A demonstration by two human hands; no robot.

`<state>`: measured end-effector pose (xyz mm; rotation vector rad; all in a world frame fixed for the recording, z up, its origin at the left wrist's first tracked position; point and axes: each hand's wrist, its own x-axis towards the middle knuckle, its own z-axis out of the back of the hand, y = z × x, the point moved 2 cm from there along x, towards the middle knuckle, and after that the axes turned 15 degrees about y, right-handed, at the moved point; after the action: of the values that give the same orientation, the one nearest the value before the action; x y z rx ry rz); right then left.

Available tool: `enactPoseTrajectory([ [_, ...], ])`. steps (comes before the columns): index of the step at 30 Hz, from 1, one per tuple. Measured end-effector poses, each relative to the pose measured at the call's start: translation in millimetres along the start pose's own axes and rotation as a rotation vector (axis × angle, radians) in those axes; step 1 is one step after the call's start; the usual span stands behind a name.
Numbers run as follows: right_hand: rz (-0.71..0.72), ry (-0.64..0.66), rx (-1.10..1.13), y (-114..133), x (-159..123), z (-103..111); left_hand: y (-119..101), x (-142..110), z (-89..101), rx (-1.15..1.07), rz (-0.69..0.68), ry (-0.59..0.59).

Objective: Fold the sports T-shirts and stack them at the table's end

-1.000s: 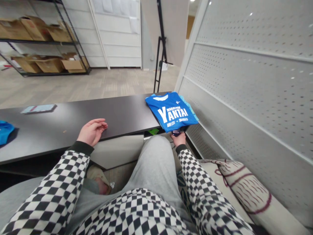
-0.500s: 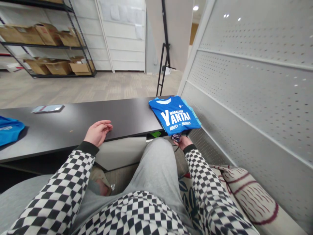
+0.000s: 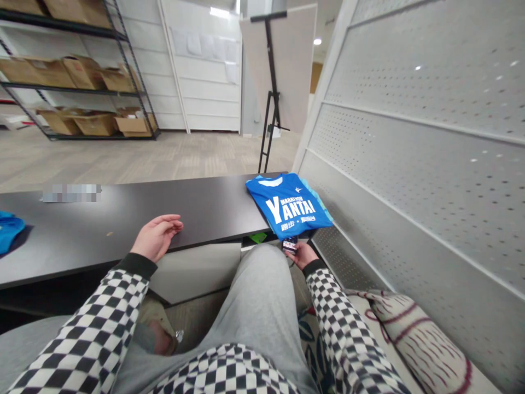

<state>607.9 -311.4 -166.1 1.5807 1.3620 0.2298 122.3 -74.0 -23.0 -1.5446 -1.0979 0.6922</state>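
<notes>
My left hand hovers by the front edge of the dark table, its fingers loosely bent with nothing in them. My right hand grips a small dark box with a printed label, low at the table's right end. Just above that box lies a folded blue T-shirt with white "Marathon Yantai" lettering, its lower edge hanging over the table edge. Lighter blue cloth shows from under the shirt. Part of a second blue garment is at the far left of the table.
A flat item, blurred out, lies at the back left of the table. Something bright green shows under the tabletop. A perforated grey panel rises on the right. Behind stand an easel and shelves with cardboard boxes.
The view has tilted up a little, so the table and shirt appear lower. The small box in my right hand shows more clearly below the shirt. My left hand keeps nearly the same pose.
</notes>
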Motion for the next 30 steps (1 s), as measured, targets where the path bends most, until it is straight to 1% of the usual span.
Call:
enactPoseTrajectory([
  [4,0.025,-0.053,0.002,-3,4,-1,2,1,3.7,-0.015,-0.007,0.003],
  [6,0.025,-0.058,-0.003,-5,5,-1,2,1,3.4,-0.021,-0.005,-0.003],
  [12,-0.034,0.028,-0.009,-3,-3,-1,-1,-1,-1.5,-0.005,-0.009,-0.007],
  [15,-0.054,0.039,-0.017,0,-3,-1,-2,-2,-2.2,0.006,-0.011,-0.005],
  [17,-0.043,0.030,-0.024,2,1,-2,-3,-2,-2.3,0.014,-0.009,-0.004],
  [20,0.009,0.002,-0.029,4,8,-4,-5,-2,-2.7,0.034,-0.009,-0.004],
  [23,0.047,-0.058,-0.038,3,11,-4,-5,-3,-3.0,0.040,-0.010,-0.003],
  [26,0.055,-0.111,-0.056,-2,6,-2,-4,-2,-1.9,0.030,-0.005,-0.005],
  [28,0.055,-0.102,-0.061,-6,-2,0,-2,-1,-0.4,0.019,0.005,-0.003],
  [30,0.072,-0.062,-0.058,-11,-12,3,0,0,1.4,0.008,0.011,-0.002],
])
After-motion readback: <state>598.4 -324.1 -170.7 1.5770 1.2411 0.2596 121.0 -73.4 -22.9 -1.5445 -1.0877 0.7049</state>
